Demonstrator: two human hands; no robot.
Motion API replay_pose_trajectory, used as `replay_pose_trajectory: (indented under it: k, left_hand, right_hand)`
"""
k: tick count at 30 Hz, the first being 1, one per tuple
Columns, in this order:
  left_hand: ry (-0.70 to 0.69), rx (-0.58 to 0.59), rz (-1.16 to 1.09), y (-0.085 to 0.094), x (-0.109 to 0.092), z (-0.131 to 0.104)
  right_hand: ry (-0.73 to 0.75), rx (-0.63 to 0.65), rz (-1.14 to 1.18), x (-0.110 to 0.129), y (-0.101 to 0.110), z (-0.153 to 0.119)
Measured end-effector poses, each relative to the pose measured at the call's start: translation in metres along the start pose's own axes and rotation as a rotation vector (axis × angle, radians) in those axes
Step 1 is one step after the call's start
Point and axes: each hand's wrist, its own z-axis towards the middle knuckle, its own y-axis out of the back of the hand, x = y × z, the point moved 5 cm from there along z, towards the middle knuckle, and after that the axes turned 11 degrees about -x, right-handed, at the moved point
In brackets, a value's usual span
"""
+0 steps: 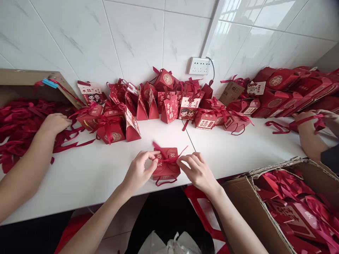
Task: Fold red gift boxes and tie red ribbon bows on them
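A red gift box [165, 173] with pale printed characters stands on the white table [119, 173] near its front edge, its twisted cord handle hanging toward me. Across its top runs a dark red ribbon [169, 159]. My left hand [141, 167] pinches the ribbon at the box's left side with thumb and fingers. On the right, my right hand [197, 171] pinches the ribbon's other part between thumb and fingertips. One loose ribbon end sticks up beyond the box and looks blurred.
Finished-looking red boxes [111, 128] crowd the back along the tiled wall, more stacked at right [280, 88]. A ribbon heap [29, 123] lies left beside another person's hand [57, 123]. Another person's hands [307, 118] hold ribbon at right. A cardboard carton [238, 190] of boxes stands front right.
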Motion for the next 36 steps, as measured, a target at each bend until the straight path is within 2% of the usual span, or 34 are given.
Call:
replay_pose_trajectory:
  k: [2, 4, 6, 8, 10, 12, 14, 18, 22, 31, 36]
  left_hand:
    - [-0.026, -0.012, -0.016, -0.002, 0.001, -0.002]
    - [-0.059, -0.027, -0.022, -0.003, 0.000, -0.004]
    - [-0.075, -0.061, -0.008, -0.003, -0.002, -0.004]
    - [-0.053, -0.085, 0.004, -0.003, -0.003, -0.003]
    - [-0.006, -0.076, 0.003, -0.004, -0.001, -0.002]
    - [0.041, -0.049, -0.005, -0.006, 0.001, 0.000]
    - [0.092, -0.009, -0.028, -0.008, 0.003, 0.001]
    - [0.176, 0.068, -0.107, -0.012, 0.006, 0.000]
    - [0.206, 0.113, -0.176, -0.013, 0.008, 0.000]
    - [0.193, 0.237, -0.274, -0.015, 0.020, 0.003]
    - [0.181, 0.299, -0.290, -0.016, 0.024, 0.006]
  right_hand:
    - [-0.016, -0.004, 0.004, -0.002, 0.001, -0.004]
    - [-0.121, -0.010, 0.059, -0.006, 0.001, -0.007]
    - [-0.346, -0.008, 0.160, -0.013, -0.001, -0.009]
    - [-0.632, 0.036, 0.270, -0.019, -0.008, -0.014]
    - [-0.866, 0.135, 0.369, -0.020, -0.017, -0.019]
    - [-0.996, 0.243, 0.454, -0.017, -0.026, -0.021]
    - [-1.048, 0.284, 0.502, -0.014, -0.031, -0.020]
    - [-1.029, 0.258, 0.576, -0.011, -0.034, -0.018]
    - [-1.058, 0.268, 0.746, -0.019, -0.043, -0.023]
    - [-1.264, 0.293, 1.375, -0.034, -0.068, -0.037]
    - [-1.324, 0.298, 1.526, -0.036, -0.079, -0.046]
